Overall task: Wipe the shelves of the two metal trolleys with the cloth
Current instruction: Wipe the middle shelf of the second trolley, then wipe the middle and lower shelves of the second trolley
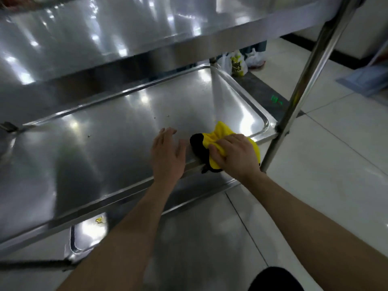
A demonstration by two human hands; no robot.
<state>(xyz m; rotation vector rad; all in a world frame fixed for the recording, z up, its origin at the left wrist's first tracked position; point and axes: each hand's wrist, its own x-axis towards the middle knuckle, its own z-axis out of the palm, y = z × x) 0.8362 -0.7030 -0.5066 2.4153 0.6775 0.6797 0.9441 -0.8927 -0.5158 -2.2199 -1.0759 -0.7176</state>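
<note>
One trolley (pixel 298 97) shows. My right hand (pixel 235 156) grips the cloth (pixel 220 133) at the middle shelf's (pixel 105 154) near right corner; my left hand (pixel 168 154) lies flat beside it. Crumbs (pixel 89 135) lie uncleared, so I judge wiping barely begun.

This looks like a service area of a commercial or institutional building, perhaps near a canteen kitchen, though which cannot be told. A stainless-steel trolley (pixel 304 80) with rimmed tray shelves (pixel 126 148) stands on glossy pale floor tiles (pixel 336 169) crossed by a dark tile band (pixel 262 91). Crumbs (pixel 89 135) dot the middle shelf. Far right, dark skirting (pixel 336 53) edges a pale wall, and filled plastic carrier bags (pixel 238 64) sit on the floor.
</note>
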